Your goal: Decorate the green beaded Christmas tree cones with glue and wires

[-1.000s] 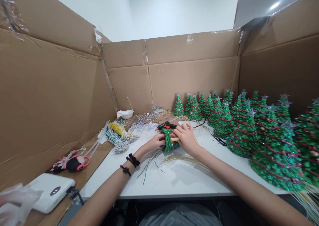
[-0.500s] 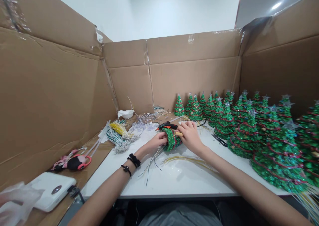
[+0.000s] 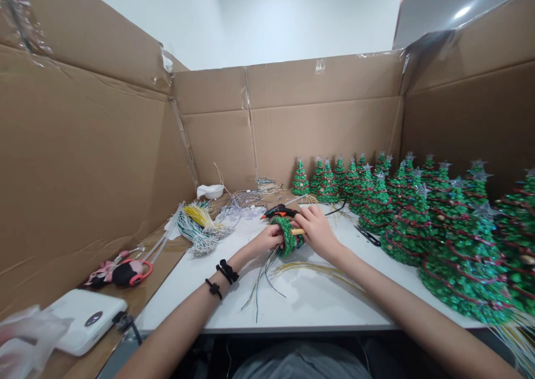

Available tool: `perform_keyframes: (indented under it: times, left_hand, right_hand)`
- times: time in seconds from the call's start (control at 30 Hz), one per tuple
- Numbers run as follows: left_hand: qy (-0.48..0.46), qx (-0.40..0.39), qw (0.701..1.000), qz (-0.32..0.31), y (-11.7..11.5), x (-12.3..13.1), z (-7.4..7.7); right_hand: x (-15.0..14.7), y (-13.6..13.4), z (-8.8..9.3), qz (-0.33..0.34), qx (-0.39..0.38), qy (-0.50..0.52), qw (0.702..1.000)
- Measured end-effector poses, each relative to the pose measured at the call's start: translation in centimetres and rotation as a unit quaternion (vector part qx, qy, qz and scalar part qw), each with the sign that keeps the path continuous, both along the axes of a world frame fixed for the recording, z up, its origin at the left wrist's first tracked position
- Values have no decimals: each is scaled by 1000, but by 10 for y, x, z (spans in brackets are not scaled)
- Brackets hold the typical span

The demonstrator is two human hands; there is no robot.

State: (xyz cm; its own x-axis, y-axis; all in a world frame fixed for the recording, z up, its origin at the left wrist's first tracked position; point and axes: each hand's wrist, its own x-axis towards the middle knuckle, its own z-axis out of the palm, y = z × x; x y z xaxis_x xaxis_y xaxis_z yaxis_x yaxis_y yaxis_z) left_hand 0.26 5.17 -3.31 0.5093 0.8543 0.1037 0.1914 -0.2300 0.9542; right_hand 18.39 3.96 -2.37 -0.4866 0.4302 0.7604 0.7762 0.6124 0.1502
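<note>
Green tinsel cone tree [image 3: 288, 237] with a tan stick [image 3: 297, 232]; black plastic glue gun [image 3: 279, 211] tipped orange; white tabletop [image 3: 309, 304]; plain brown cardboard walls [image 3: 83, 161]; standing green trees [image 3: 455, 245] carry red spirals and silver stars

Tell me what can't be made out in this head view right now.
Head view:
- small green tree: mostly covered by the left hand and right hand; its top is hidden.
- tan stick in the right hand: one end under the fingers; too small to identify.
- glue gun: rear hidden behind the hands.
- rightmost big tree: cut off by the right edge.
</note>
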Motion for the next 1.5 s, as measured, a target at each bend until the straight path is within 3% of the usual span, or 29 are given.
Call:
perform_keyframes:
  times: [0.17, 0.4, 0.63, 0.77, 0.9, 1.17, 1.37, 1.5]
  left_hand:
    - [14, 21, 999, 33, 5, -1, -4]
    - [76, 20, 997, 4, 3, -8, 6]
    - [59, 39, 997, -11, 6, -10, 4]
    - [21, 17, 1000, -11, 5, -7, 0]
    - [-28, 10, 999, -15, 1, -4, -2]
    - [30, 10, 999, -21, 9, -10, -4]
    - [66, 84, 993, -60, 10, -6, 0]
    - [122, 130, 983, -43, 9, -9, 3]
  right_hand:
    - [-5, -1, -3, 6, 1, -26, 1000]
    - [3, 4, -4, 31, -62, 76, 995]
    - [8, 12, -13, 53, -232, 230, 944]
    - [5, 11, -14, 112, -255, 263, 924]
    - [3, 10, -13, 128, -255, 262, 922]
    - [0, 6, -10, 136, -238, 205, 939]
    - [-1, 5, -11, 114, -209, 136, 962]
    - [-4, 3, -12, 123, -204, 90, 967]
